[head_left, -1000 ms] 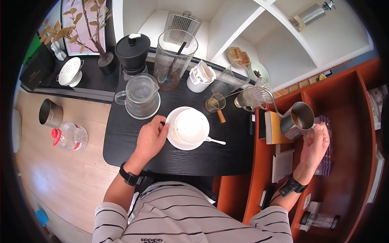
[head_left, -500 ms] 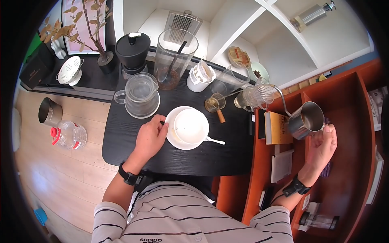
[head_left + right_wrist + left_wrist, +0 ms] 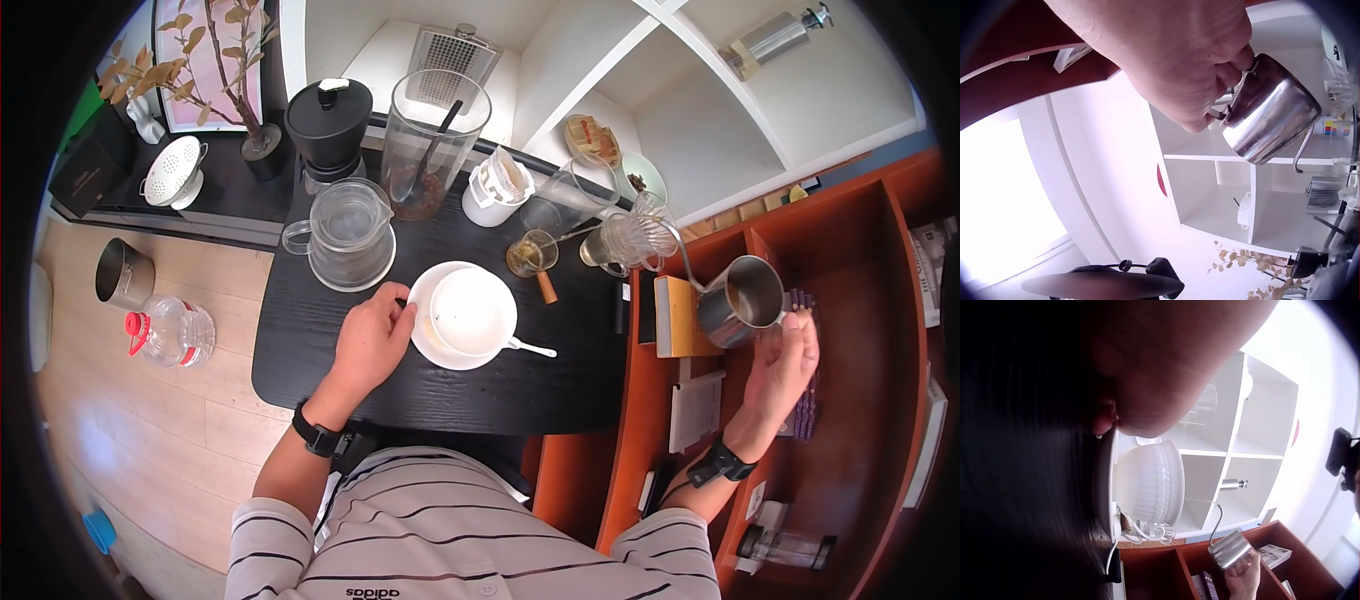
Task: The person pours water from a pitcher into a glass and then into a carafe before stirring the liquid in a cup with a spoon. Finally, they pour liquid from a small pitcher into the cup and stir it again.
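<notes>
A white cup (image 3: 468, 312) stands on a white saucer (image 3: 425, 345) on the black table, a white spoon (image 3: 532, 347) beside it. The left hand (image 3: 373, 335) pinches the saucer's left edge; in the left wrist view the thumb and a fingertip meet at the rim of the saucer (image 3: 1105, 481). Raised at the right, the right hand (image 3: 785, 365) grips the handle of a steel gooseneck kettle (image 3: 742, 302), which has some liquid inside. Its thin spout points toward the glassware. In the right wrist view, fingers curl round the handle of the kettle (image 3: 1270, 111).
Behind the cup stand a glass server (image 3: 350, 235), a black-topped grinder (image 3: 328, 125), a tall glass (image 3: 432, 150), a white mug with a drip bag (image 3: 495, 190) and a small wooden-handled glass (image 3: 531, 256). Red-brown shelves (image 3: 860, 260) lie right; a bottle (image 3: 178, 334) stands left.
The kettle and right hand moved outward to the right, then partly back left. The left hand has stayed on the saucer.
</notes>
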A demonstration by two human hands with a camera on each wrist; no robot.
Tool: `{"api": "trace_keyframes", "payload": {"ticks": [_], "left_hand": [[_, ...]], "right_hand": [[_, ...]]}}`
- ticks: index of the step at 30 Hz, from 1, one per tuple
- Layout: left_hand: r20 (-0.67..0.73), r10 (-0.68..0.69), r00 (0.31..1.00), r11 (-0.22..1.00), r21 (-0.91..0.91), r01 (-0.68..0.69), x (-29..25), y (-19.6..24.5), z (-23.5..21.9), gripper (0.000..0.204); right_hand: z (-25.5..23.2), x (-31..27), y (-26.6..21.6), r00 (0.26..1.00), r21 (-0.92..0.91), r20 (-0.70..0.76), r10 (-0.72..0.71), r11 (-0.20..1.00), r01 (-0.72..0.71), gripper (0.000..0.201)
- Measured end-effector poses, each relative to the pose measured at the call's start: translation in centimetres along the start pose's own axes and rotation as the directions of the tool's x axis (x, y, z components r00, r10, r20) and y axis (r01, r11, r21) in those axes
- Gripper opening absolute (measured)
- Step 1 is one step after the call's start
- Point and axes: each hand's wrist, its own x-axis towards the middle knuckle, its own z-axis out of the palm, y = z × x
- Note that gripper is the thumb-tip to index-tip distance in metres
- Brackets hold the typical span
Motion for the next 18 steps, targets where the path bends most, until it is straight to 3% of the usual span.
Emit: {"api": "trace_keyframes", "payload": {"ticks": [13, 18], "left_hand": [[0.002, -0.01, 1.0, 1.0, 0.006, 0.01, -0.1, 0.1, 0.0, 0.016], [0.001, -0.01, 1.0, 1.0, 0.007, 0.01, -0.1, 0.1, 0.0, 0.016]], "right_hand": [[5.1, -6.0, 10.5, 0.983, -0.117, -0.018, 0.184, 0.976, -0.184, 0.036], [5.9, -6.9, 12.4, 0.965, 0.0, -0.051, 0.256, 0.967, -0.256, 0.036]]}}
